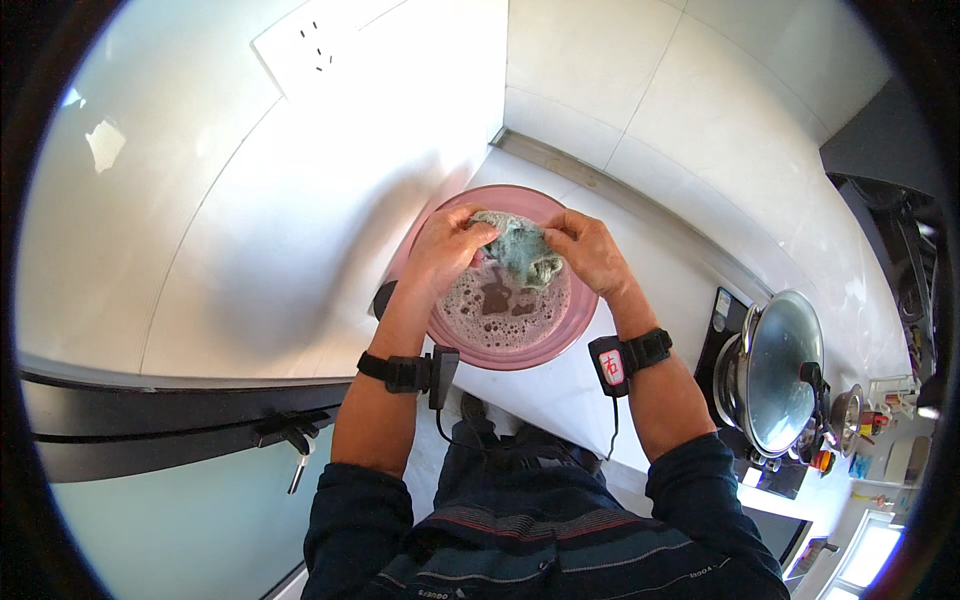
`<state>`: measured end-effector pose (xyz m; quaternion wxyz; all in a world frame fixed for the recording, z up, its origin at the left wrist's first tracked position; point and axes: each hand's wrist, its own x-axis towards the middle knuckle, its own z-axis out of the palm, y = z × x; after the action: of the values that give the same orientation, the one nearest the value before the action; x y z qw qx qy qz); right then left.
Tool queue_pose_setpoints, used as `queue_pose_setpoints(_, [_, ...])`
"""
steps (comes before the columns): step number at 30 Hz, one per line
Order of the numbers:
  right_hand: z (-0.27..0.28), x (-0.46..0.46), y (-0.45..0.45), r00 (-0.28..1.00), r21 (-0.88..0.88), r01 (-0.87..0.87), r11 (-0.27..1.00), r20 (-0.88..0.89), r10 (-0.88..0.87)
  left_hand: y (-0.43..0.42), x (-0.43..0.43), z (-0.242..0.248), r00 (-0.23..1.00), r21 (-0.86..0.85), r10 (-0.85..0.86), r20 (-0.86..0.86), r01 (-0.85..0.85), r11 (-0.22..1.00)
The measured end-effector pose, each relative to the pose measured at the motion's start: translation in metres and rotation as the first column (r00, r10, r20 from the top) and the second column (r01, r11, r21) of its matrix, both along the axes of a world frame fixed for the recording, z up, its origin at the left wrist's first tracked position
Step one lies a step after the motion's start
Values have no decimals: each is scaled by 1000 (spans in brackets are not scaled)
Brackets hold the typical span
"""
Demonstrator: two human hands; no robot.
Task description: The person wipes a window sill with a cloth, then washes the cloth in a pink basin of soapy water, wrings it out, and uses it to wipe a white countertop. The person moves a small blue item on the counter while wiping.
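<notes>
A wet, crumpled greenish cloth [519, 246] is stretched between my two hands over a pink plastic basin [551, 358]. My left hand [452, 244] pinches its left end between thumb and fingers. The cloth's upper right edge is gripped by my right hand [586, 247]. Below the cloth, murky brown water [498, 298] topped with foam and bubbles lies in the basin. The lower right part of the cloth hangs close to the foam; whether it touches cannot be told.
The basin stands on a white countertop [652, 225] in a tiled corner. To the right, a large steel pot with a glass lid [784, 371] sits on a black cooktop [721, 315]. A wall socket plate [315, 49] is at upper left, a door handle [300, 457] at lower left.
</notes>
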<state>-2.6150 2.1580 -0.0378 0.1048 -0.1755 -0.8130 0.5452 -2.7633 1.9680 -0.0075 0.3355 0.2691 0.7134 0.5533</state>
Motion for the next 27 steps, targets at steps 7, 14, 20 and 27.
queue_pose_setpoints(7, [30, -8, -25, 960, -192, -125, 973, -272, 70, 18, 3, 15, 998, 171, 29, -63, -17, 985])
queue_pose_setpoints(14, [62, -25, -14, 995, 155, 90, 984, -57, -82, 17, -2, 32, 988, 46, -39, -147, 46, 998])
queue_pose_setpoints(20, [81, -28, -19, 969, 143, 125, 982, -231, -89, -5, -33, 6, 902, -172, -375, -213, 343, 924])
queue_pose_setpoints(27, [87, -31, 2, 938, 259, 264, 929, -293, -185, -3, -36, -22, 981, -221, -192, -35, 180, 959])
